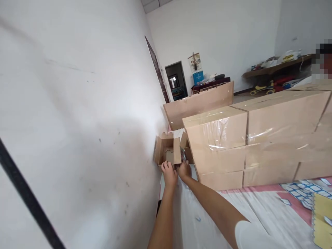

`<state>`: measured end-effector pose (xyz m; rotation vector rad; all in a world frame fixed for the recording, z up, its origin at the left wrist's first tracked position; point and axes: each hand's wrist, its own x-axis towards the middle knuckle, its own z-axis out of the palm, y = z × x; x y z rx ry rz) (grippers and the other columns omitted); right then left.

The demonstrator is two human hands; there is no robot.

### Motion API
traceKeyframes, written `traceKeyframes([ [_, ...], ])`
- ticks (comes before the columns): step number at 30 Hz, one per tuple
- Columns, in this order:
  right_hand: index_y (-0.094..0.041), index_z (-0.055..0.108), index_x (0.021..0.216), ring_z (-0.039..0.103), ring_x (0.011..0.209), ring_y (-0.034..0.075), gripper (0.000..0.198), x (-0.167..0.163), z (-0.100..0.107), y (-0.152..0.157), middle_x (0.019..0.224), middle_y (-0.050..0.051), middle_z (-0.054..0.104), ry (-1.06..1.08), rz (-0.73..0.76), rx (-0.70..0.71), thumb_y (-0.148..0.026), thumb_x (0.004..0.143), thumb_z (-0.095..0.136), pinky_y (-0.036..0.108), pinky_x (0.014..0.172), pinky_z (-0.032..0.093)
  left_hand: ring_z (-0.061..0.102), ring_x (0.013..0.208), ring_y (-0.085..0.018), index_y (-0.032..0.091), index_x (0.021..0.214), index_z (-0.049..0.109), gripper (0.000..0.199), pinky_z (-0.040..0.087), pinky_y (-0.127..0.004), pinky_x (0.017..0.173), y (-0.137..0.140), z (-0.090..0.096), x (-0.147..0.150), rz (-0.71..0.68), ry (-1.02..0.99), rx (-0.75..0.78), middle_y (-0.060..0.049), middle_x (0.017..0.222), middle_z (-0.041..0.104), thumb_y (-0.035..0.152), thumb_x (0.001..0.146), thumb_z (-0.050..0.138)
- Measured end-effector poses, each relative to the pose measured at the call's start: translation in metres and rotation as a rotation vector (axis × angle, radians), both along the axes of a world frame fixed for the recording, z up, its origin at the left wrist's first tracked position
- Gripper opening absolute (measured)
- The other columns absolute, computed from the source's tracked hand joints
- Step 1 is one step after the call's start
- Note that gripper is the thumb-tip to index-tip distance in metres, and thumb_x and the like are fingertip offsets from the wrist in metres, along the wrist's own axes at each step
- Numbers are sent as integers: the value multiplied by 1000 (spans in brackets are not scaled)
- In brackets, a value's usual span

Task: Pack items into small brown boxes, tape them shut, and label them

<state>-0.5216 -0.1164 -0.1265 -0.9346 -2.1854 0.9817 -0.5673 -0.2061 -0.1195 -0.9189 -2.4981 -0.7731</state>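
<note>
Cardboard box, open on top [168, 142], sits at the table's [202, 232] left edge beside the wall [103, 103]; your left hand [169, 173] has its fingers curled over the near rim, can't tell if the thumb is pinching it; your right hand [184, 170] is just beside that, near some shiny item [183, 154] at the box's right side; can't tell if you've got it gripped, fingertips are hidden; more opened cardboard [183, 140] is wedged in before the big taped stack [261, 141], which runs off along the table to the right; cardboard sheet [202, 108] stands behind; yellow sheet [321, 218] lies nearer you, way right; blue box [198, 78] and doorway [176, 81] are beyond the table's far edge.
</note>
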Motion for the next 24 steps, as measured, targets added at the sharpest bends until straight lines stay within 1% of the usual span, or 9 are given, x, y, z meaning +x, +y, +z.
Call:
traceKeyframes([
  [6, -20, 63, 81, 61, 90, 22, 27, 122, -18, -59, 94, 8, 66, 291, 143, -102, -23, 95, 40, 32, 87, 50, 55, 111, -30, 22, 103, 64, 28, 46, -51, 102, -46, -13, 88, -8, -37, 256, -13, 106, 57, 13, 88, 43],
  [9, -21, 56, 74, 60, 83, 21, 26, 193, -29, -91, 85, 5, 60, 336, 160, -189, -26, 94, 39, 30, 78, 50, 50, 125, -32, 20, 122, 60, 34, 41, -51, 110, -56, -12, 130, 88, -64, 329, -17, 125, 50, 23, 92, 45],
  [11, -21, 53, 74, 59, 82, 20, 25, 238, -33, -105, 85, 4, 58, 354, 163, -251, -29, 94, 39, 30, 77, 50, 39, 137, -37, 18, 135, 54, 44, 33, -55, 116, -56, -6, 142, 166, -78, 344, -20, 144, 36, 30, 93, 50],
  [13, -22, 51, 74, 57, 81, 20, 25, 282, -32, -112, 84, 3, 56, 378, 182, -317, -32, 95, 41, 29, 76, 49, 29, 145, -42, 21, 143, 49, 54, 29, -59, 118, -52, 6, 138, 205, -97, 327, -19, 160, 19, 31, 90, 56],
  [16, -23, 49, 74, 55, 77, 19, 28, 349, -26, -117, 82, 2, 53, 385, 195, -363, -38, 97, 44, 29, 73, 49, 28, 147, -41, 27, 152, 38, 69, 38, -56, 114, -47, 31, 108, 156, -152, 266, -12, 169, 8, 24, 87, 62],
  [18, -23, 47, 72, 54, 73, 19, 31, 396, -23, -116, 78, 1, 51, 358, 126, -323, -40, 98, 44, 28, 69, 49, 39, 142, -37, 26, 155, 32, 75, 45, -54, 109, -45, 50, 82, 106, -212, 235, -14, 168, 15, 22, 87, 64],
  [20, -24, 49, 72, 56, 71, 20, 31, 445, -25, -110, 77, 2, 52, 316, 22, -244, -42, 97, 46, 29, 66, 50, 48, 135, -33, 25, 150, 39, 66, 47, -55, 108, -44, 66, 61, 60, -278, 222, -15, 162, 31, 27, 89, 65],
  [22, -25, 59, 81, 63, 81, 22, 23, 493, -33, -97, 88, 5, 61, 264, -39, -137, -41, 96, 49, 30, 69, 54, 50, 133, -32, 23, 141, 50, 54, 44, -59, 109, -43, 76, 51, 23, -326, 243, -13, 155, 42, 35, 91, 66],
  [24, -27, 67, 93, 68, 95, 26, 17, 537, -48, -81, 104, 8, 67, 249, -91, 1, -38, 92, 54, 33, 77, 57, 47, 137, -33, 22, 140, 51, 52, 40, -61, 112, -39, 75, 59, -24, -346, 303, -13, 155, 43, 41, 92, 63],
])
